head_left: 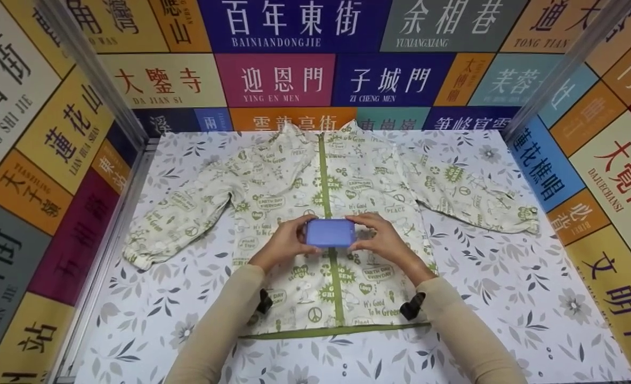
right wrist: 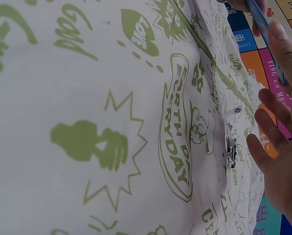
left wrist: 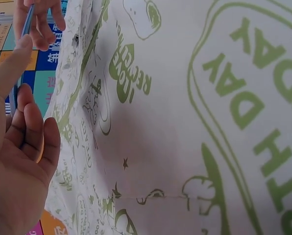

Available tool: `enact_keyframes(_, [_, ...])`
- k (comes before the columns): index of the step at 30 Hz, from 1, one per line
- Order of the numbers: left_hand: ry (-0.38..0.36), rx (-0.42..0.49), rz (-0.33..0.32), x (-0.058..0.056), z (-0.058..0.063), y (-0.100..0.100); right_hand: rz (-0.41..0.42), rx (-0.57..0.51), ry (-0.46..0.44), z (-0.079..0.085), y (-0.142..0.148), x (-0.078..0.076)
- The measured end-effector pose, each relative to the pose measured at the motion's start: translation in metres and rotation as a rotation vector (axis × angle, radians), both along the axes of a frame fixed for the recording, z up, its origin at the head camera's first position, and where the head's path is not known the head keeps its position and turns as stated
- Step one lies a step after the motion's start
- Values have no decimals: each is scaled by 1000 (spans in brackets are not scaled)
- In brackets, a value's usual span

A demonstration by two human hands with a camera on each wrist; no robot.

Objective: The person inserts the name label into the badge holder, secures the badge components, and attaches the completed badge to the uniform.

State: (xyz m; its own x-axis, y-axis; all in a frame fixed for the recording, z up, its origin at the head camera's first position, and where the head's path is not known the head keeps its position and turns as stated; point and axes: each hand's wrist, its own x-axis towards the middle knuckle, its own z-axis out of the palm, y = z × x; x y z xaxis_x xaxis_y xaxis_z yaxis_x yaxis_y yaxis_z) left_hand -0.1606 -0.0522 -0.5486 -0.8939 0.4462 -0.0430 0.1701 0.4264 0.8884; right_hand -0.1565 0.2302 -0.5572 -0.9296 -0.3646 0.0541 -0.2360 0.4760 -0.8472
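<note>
A flat blue-violet smartphone [head_left: 330, 233] is held sideways above a jacket [head_left: 283, 213]. My left hand [head_left: 286, 240] pinches its left end between thumb and fingers. The right hand [head_left: 379, 237] grips the other end the same way. Seen from the left wrist, the phone [left wrist: 26, 29] shows only as a thin blue edge, with the left hand [left wrist: 21, 142] beside it. The jacket lies front up, cream with green print, its green zip line [head_left: 323, 181] running down the middle and both sleeves spread out.
White cloth with grey leaves and flowers [head_left: 486, 282] covers the table. Panels with Chinese lettering [head_left: 273, 80] rise behind and on both sides. A small shiny metal piece [right wrist: 231, 147] shows on the jacket in the right wrist view. Black wrist cameras [head_left: 413, 306] sit at the cuffs.
</note>
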Motion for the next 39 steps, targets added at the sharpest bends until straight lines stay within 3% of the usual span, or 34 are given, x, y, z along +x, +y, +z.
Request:
enact_keyframes(6, [-20,23,11,-2,-1,-1,4,10,5,1,2,1])
enact_keyframes(22, [12,61,32,-2,-3,-2,26,73,-14,3,-2,5])
enact_keyframes(39, [-10,45,45,-1,-4,-1,9,156,158,2,-4,4])
